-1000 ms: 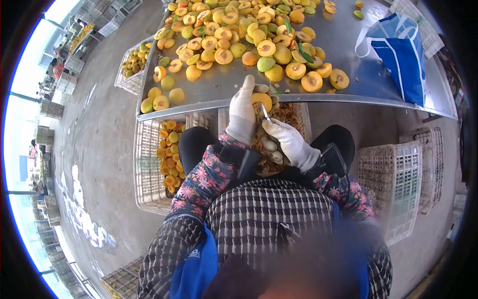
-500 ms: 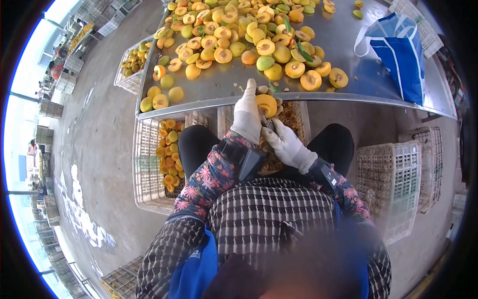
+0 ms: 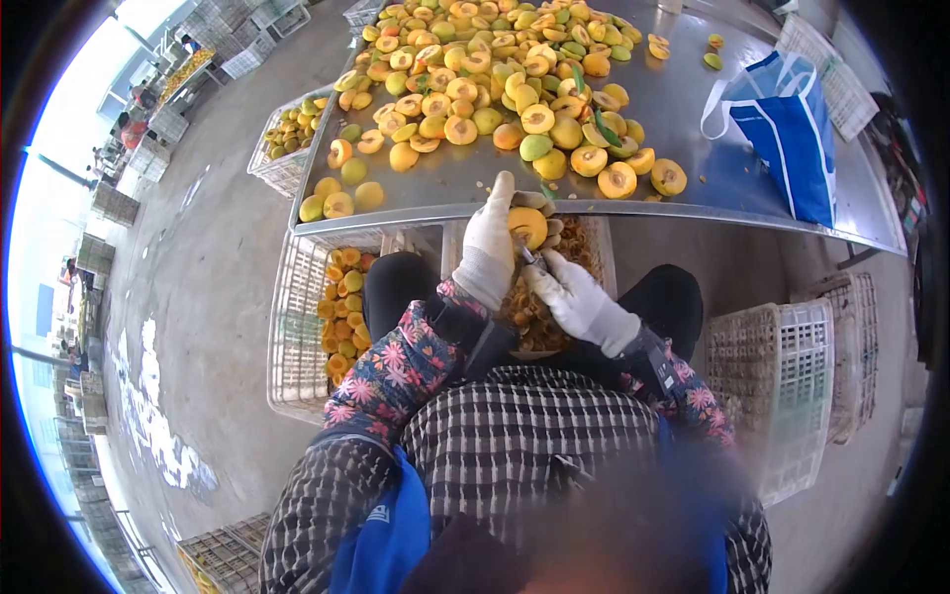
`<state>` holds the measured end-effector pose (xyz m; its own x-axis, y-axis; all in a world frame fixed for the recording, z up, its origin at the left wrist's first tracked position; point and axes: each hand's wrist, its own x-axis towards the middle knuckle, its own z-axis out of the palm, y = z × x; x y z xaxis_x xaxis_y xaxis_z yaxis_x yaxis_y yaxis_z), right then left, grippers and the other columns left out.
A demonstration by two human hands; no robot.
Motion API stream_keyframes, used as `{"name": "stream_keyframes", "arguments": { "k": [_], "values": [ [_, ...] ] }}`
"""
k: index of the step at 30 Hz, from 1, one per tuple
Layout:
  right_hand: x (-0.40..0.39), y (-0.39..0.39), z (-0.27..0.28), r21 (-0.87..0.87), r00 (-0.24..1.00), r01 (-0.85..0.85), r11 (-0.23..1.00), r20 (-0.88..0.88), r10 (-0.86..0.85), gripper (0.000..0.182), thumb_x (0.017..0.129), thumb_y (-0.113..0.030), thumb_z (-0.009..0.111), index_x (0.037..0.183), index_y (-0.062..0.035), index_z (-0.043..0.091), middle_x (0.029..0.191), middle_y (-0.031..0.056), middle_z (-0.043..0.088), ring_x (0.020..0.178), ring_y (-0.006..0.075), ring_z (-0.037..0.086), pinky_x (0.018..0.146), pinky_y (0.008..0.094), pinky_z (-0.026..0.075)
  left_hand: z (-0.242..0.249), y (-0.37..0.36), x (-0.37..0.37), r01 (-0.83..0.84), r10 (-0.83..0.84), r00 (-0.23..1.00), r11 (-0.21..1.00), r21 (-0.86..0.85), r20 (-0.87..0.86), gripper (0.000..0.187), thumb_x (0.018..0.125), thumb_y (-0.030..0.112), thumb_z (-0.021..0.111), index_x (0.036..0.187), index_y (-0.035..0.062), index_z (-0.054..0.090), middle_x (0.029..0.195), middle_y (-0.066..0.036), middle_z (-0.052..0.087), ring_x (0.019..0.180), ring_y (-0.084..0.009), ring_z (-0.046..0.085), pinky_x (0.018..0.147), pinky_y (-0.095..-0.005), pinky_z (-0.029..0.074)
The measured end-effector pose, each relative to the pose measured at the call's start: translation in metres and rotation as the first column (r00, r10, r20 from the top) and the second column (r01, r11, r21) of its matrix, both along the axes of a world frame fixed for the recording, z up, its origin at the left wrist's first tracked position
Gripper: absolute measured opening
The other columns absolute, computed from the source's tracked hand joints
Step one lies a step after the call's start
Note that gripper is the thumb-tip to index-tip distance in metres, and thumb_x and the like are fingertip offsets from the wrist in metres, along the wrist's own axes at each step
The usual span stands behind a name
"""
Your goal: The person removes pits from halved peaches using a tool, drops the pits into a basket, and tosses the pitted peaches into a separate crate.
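Observation:
In a white glove, my left hand [image 3: 492,238] holds a yellow peach half [image 3: 527,227] just off the table's front edge, its cut face turned toward me. My right hand [image 3: 579,302], also gloved, is closed on a small metal pitting tool [image 3: 528,255], whose tip meets the lower rim of the fruit. Most of the tool's handle is hidden in the fingers. Below both hands stands a crate of brown pits and scraps [image 3: 534,315]. Many peach halves [image 3: 475,61] lie heaped on the metal table [image 3: 435,183], several with the pit still in.
At my left knee a white crate [image 3: 287,342] holds pitted peach halves [image 3: 342,307]. Another crate of fruit [image 3: 289,129] stands beyond the table's left end. A blue and white bag [image 3: 782,139] sits on the table's right. Stacked crates [image 3: 767,386] stand on the floor at right.
The view has shifted slightly, so the table sits a little lower in it. Both hands keep their grips on the peach half and the tool, with only a slight shift at the fruit.

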<state>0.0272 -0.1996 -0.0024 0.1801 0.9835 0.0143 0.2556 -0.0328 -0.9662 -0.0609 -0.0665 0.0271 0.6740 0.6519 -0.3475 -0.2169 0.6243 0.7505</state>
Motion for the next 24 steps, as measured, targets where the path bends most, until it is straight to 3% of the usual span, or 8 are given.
{"name": "stream_keyframes", "arguments": {
  "k": [3, 5, 6, 9, 15, 21, 22, 24],
  "values": [
    [-0.030, 0.007, 0.003, 0.066, 0.923, -0.025, 0.998, -0.382, 0.048, 0.034, 0.101, -0.036, 0.049, 0.108, -0.0042, 0.057, 0.087, 0.0076, 0.064, 0.076, 0.0189, 0.060, 0.067, 0.0289, 0.047, 0.031, -0.005, -0.020, -0.057, 0.066, 0.995, 0.990, 0.132, -0.069, 0.057, 0.097, 0.055, 0.049, 0.099, -0.0005, 0.061, 0.093, -0.017, 0.066, 0.076, -0.0316, 0.067, 0.065, -0.0412, 0.057],
    [-0.040, 0.001, 0.046, -0.063, 0.660, -0.216, 0.974, -0.745, 0.098, 0.031, 0.101, -0.038, 0.049, 0.104, -0.0082, 0.056, 0.078, 0.0042, 0.061, 0.061, 0.0134, 0.056, 0.055, 0.0245, 0.043, 0.059, -0.010, -0.038, -0.050, 0.079, 0.993, 0.955, 0.293, -0.090, 0.058, 0.097, 0.055, 0.047, 0.097, -0.0012, 0.061, 0.091, -0.017, 0.067, 0.075, -0.0295, 0.067, 0.066, -0.0408, 0.057],
    [-0.046, 0.001, 0.059, -0.027, 0.570, -0.253, 0.967, -0.812, 0.126, 0.029, 0.101, -0.040, 0.049, 0.097, -0.0125, 0.054, 0.066, -0.0004, 0.053, 0.045, 0.0079, 0.044, 0.040, 0.0216, 0.032, 0.069, -0.009, -0.044, -0.066, 0.102, 0.991, 0.933, 0.353, -0.086, 0.060, 0.098, 0.055, 0.046, 0.094, -0.0021, 0.062, 0.088, -0.016, 0.067, 0.074, -0.0274, 0.068, 0.067, -0.0394, 0.058],
    [-0.061, 0.004, 0.071, 0.024, 0.369, -0.321, 0.947, -0.917, 0.149, 0.035, 0.102, -0.044, 0.044, 0.093, -0.0108, 0.052, 0.056, 0.0016, 0.045, 0.038, 0.0125, 0.040, 0.035, 0.0247, 0.032, 0.105, -0.023, -0.060, -0.124, 0.185, 0.975, 0.915, 0.384, -0.125, 0.058, 0.099, 0.053, 0.046, 0.095, -0.0025, 0.062, 0.091, -0.017, 0.067, 0.073, -0.0282, 0.068, 0.068, -0.0381, 0.057],
    [-0.083, -0.004, 0.050, 0.152, 0.501, -0.369, 0.917, -0.798, 0.334, 0.033, 0.104, -0.040, 0.039, 0.094, -0.0100, 0.050, 0.056, 0.0017, 0.042, 0.036, 0.0116, 0.037, 0.033, 0.0230, 0.031, 0.090, -0.037, -0.082, -0.168, 0.177, 0.981, 0.979, 0.113, -0.075, 0.047, 0.098, 0.050, 0.050, 0.109, 0.0042, 0.057, 0.102, -0.015, 0.064, 0.088, -0.0293, 0.064, 0.076, -0.0425, 0.057],
    [-0.057, -0.030, 0.044, 0.094, 0.396, -0.427, 0.899, -0.874, 0.280, 0.035, 0.104, -0.040, 0.039, 0.093, -0.0081, 0.051, 0.056, 0.0006, 0.042, 0.037, 0.0118, 0.037, 0.036, 0.0231, 0.032, 0.062, -0.043, -0.069, -0.232, 0.253, 0.950, 0.964, -0.126, 0.182, 0.045, 0.097, 0.049, 0.053, 0.111, 0.0065, 0.056, 0.111, -0.012, 0.063, 0.097, -0.0314, 0.063, 0.082, -0.0427, 0.055],
    [-0.047, -0.034, 0.043, 0.081, 0.372, -0.464, 0.882, -0.886, 0.277, 0.032, 0.103, -0.036, 0.042, 0.096, -0.0067, 0.052, 0.061, 0.0018, 0.049, 0.044, 0.0143, 0.047, 0.042, 0.0265, 0.040, 0.060, -0.042, -0.068, -0.230, 0.246, 0.949, 0.968, -0.105, 0.196, 0.046, 0.096, 0.049, 0.054, 0.113, 0.0062, 0.056, 0.111, -0.013, 0.063, 0.098, -0.0321, 0.062, 0.083, -0.0432, 0.054],
    [-0.043, -0.037, 0.040, -0.027, 0.652, -0.271, 0.962, -0.741, 0.163, 0.029, 0.102, -0.032, 0.045, 0.100, -0.0042, 0.052, 0.065, 0.0038, 0.053, 0.052, 0.0169, 0.054, 0.050, 0.0300, 0.046, 0.039, -0.021, -0.068, -0.167, 0.166, 0.941, 0.986, -0.023, 0.293, 0.050, 0.094, 0.047, 0.059, 0.120, 0.0047, 0.054, 0.114, -0.014, 0.063, 0.101, -0.0313, 0.063, 0.085, -0.0407, 0.054]
  ]
}}
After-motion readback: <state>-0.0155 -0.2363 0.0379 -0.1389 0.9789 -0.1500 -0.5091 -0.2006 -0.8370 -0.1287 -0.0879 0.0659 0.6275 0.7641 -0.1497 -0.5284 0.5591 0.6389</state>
